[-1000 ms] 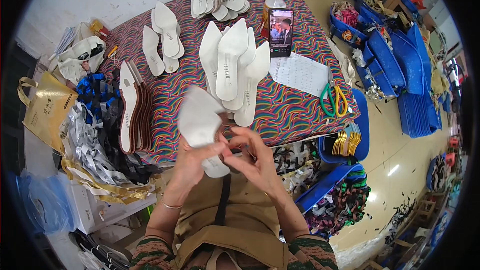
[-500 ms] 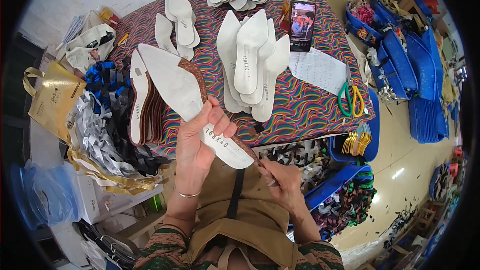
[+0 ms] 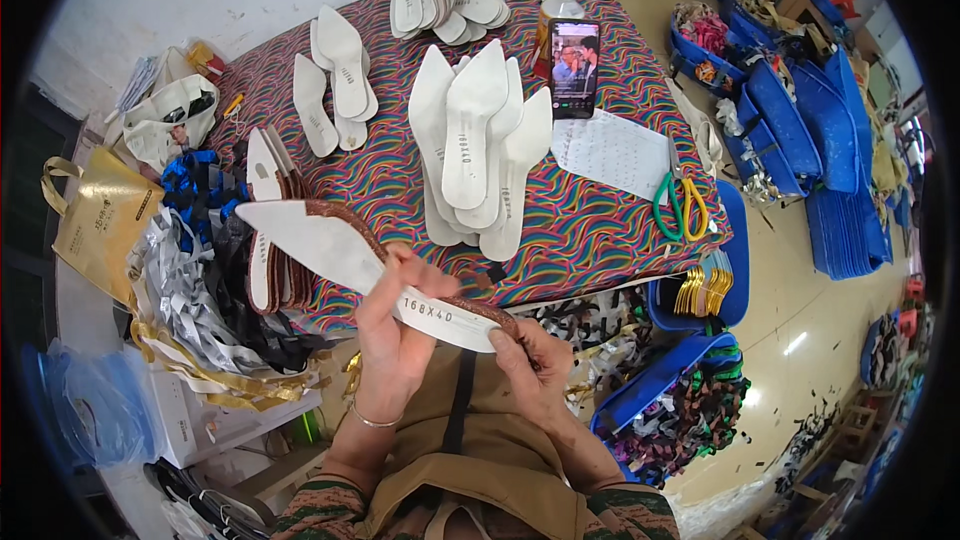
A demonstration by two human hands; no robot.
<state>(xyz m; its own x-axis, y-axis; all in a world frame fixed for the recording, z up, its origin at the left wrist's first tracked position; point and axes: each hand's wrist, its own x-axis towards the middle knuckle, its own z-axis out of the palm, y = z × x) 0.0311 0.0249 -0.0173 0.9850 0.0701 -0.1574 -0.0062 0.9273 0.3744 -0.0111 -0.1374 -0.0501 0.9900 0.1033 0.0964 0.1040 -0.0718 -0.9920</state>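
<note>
Bare tablecloth (image 3: pixel 372 175) between white insole pile (image 3: pixel 470 140) and brown-edged stack (image 3: pixel 268 172), held insole (image 3: pixel 328 252) blocking the near end

The left fingers (image 3: pixel 417 271) hid the middle of the held insole (image 3: pixel 320 240); the phone (image 3: pixel 575 70) covered part of the bottle (image 3: pixel 562 8). Marks on the paper (image 3: pixel 610 155) were too small to read. The lower edge cut both sleeves (image 3: pixel 630 512).

The left hand (image 3: pixel 393 335) holds a white insole (image 3: pixel 315 237) midway; the right hand (image 3: pixel 534 360) pinches its heel end and brown edging (image 3: pixel 350 222). On the bench (image 3: pixel 625 232), 1 phone (image 3: pixel 574 75) stands before a bottle (image 3: pixel 566 2), near 1 paper (image 3: pixel 612 155), scissors (image 3: pixel 692 210) and piled insoles (image 3: pixel 478 105).
</note>
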